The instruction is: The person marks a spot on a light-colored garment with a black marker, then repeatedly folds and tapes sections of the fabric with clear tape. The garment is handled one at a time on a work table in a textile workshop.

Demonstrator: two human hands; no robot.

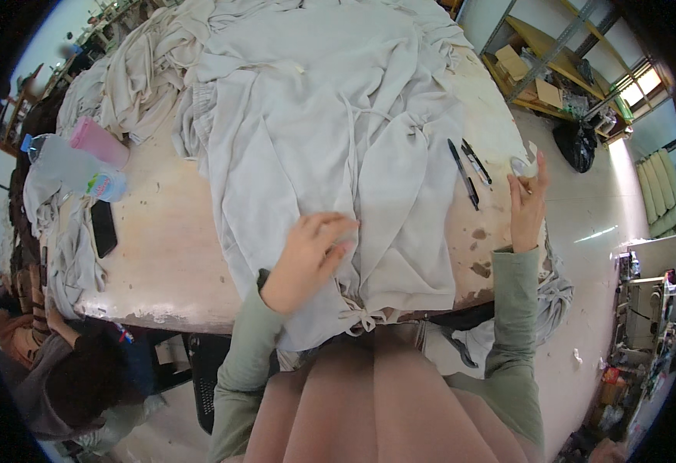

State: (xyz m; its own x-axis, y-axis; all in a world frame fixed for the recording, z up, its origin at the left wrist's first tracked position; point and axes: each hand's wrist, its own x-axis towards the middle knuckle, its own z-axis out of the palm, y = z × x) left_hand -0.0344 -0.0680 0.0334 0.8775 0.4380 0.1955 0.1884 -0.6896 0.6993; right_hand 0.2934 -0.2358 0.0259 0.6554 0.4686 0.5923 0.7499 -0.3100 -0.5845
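Pale garment [400, 231] overhung the tabletop's [168, 255] near edge, with room between it and a black phone [103, 229]. Left hand [307, 258]: half-spread over garment. Right hand [528, 204] met a white object [522, 165], partly hidden, at right edge; grip unclear.

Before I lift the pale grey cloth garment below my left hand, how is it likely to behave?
The pale grey cloth garment will probably be floppy, because it lies in soft folds. It may drag rather than tip, as it spreads low across the worn, pale tabletop. It looks thin, so perhaps it is light for its size.
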